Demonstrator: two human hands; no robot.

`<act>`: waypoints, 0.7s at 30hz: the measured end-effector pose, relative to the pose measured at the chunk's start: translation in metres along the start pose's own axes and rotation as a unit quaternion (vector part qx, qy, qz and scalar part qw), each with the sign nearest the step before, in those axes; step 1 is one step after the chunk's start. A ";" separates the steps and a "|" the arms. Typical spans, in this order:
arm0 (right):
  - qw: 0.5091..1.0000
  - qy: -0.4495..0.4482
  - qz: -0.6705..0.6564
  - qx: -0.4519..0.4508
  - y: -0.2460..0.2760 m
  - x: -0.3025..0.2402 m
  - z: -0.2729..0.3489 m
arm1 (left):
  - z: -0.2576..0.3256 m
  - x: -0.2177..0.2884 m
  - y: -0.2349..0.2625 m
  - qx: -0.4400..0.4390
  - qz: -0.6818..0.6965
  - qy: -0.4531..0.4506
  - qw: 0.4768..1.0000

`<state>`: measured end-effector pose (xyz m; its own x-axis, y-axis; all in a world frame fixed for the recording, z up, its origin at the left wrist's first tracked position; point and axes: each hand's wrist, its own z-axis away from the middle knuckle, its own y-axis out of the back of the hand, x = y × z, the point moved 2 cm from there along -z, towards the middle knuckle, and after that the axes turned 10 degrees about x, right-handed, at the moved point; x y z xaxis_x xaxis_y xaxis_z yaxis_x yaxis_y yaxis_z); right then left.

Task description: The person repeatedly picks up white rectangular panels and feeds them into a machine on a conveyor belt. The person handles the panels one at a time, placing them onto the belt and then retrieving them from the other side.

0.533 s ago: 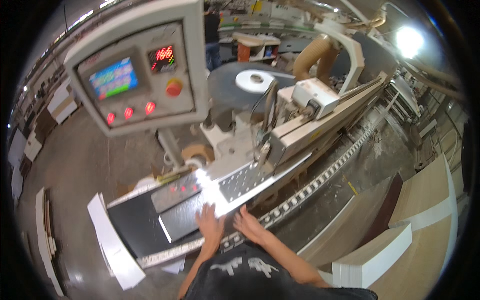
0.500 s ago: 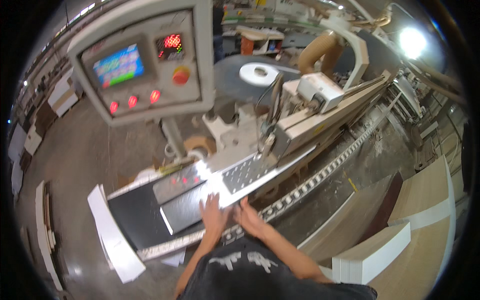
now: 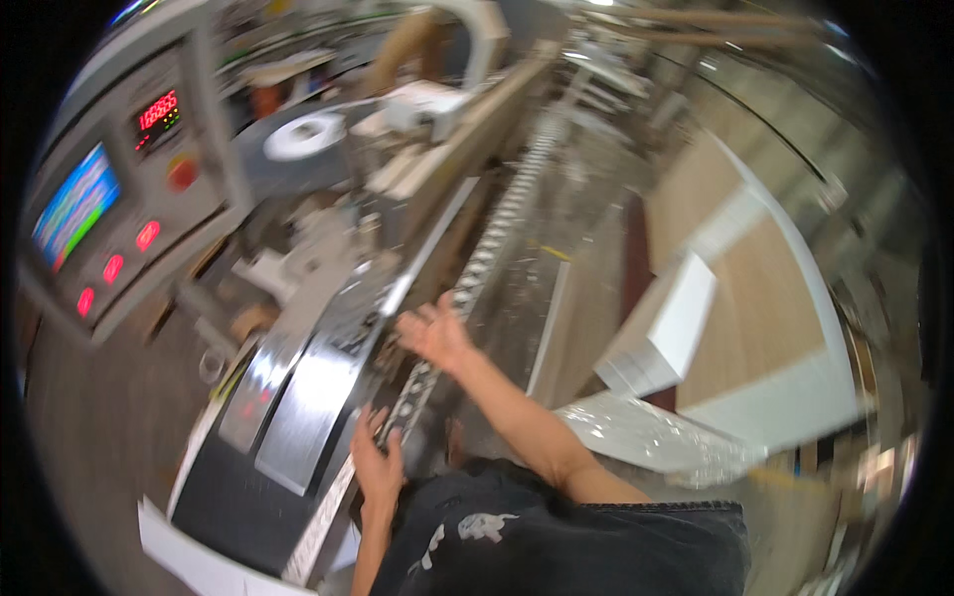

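Note:
My left hand [image 3: 378,459] is held beside the near edge of the machine's black bed, thumb and fingers apart with nothing in them. Further along, my right hand [image 3: 435,336] hovers over the toothed conveyor track [image 3: 487,248], fingers spread and also bare. Just beyond its fingertips a long board with a white edge [image 3: 429,248] lies along the machine beneath the pale guide beam [image 3: 477,119]. A shiny metal plate [image 3: 310,407] rests on the black bed [image 3: 224,497] left of my left hand. Motion blurs the picture.
A control panel [image 3: 214,189] with a lit screen stands at the left. Behind the machine is a white roll of edge tape [image 3: 303,136]. To the right are stacked wood-toned boards [image 3: 755,298], a white-faced block of boards [image 3: 676,318] and clear plastic wrap [image 3: 646,432].
The view has swung to the right. My left hand has come off the metal surface toward me. The right hand has opened out, and the white-edged board sits further along the machine.

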<state>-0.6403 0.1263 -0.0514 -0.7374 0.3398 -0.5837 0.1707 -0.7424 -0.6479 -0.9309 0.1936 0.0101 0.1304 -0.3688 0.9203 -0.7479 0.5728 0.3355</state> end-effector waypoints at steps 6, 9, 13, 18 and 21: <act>0.973 0.007 0.233 -0.004 0.075 0.008 0.143 | 0.007 0.015 -0.044 -0.071 0.059 0.006 0.996; 0.958 0.006 0.279 0.061 0.174 0.030 0.177 | 0.020 0.063 -0.084 -0.122 0.082 -0.015 0.989; 0.932 0.060 0.325 0.146 0.270 0.033 0.232 | 0.041 0.139 -0.167 -0.218 0.111 -0.064 0.967; 0.912 0.097 0.322 0.234 0.292 -0.020 0.309 | 0.082 0.221 -0.295 -0.284 0.070 -0.294 0.910; 0.883 0.178 0.375 0.219 0.344 -0.021 0.320 | 0.103 0.264 -0.370 -0.264 -0.032 -0.396 0.879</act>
<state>-0.7747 -0.3207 -0.1054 -0.2580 -0.2406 -0.9357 0.1967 -0.9613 0.1930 -0.6869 -0.1912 0.1085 -0.4892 -0.6864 0.5381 -0.3213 0.7154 0.6204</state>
